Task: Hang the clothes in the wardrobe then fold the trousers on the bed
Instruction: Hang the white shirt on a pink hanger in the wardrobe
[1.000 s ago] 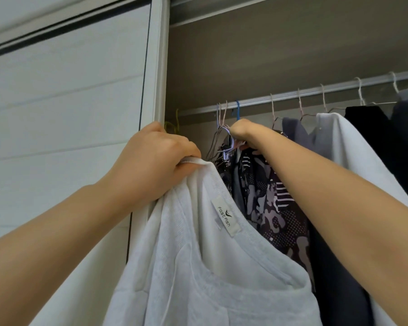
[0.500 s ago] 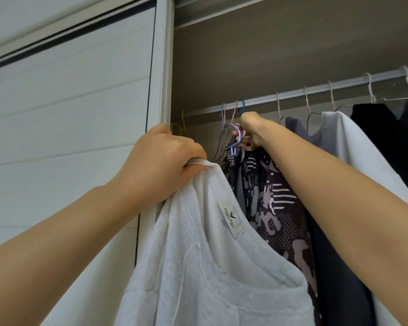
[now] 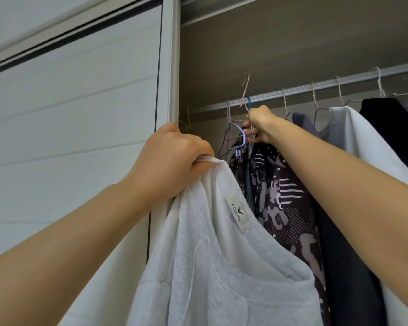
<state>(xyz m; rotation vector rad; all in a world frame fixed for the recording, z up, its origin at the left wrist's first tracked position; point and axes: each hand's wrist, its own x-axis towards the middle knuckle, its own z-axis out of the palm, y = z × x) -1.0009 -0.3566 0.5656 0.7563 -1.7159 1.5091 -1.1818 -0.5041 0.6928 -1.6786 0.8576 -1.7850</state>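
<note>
My left hand (image 3: 172, 158) grips the neckline of a white sweatshirt (image 3: 221, 267) and holds it up in front of the open wardrobe. A label on its inner collar faces me. My right hand (image 3: 260, 124) reaches further in and grips a pale wire hanger (image 3: 245, 92), whose hook stands lifted above the metal rail (image 3: 315, 87). Several other empty hangers (image 3: 232, 135), blue and grey, hang bunched just left of that hand.
A white sliding door (image 3: 80, 137) fills the left, its frame edge right beside my left hand. On the rail hang a dark patterned garment (image 3: 283, 201), a grey one, a white one (image 3: 367, 142) and black ones (image 3: 393, 123) at the far right.
My right hand has lifted a wire hanger so its hook now rises clear above the rail. My left hand keeps holding the sweatshirt in much the same place.
</note>
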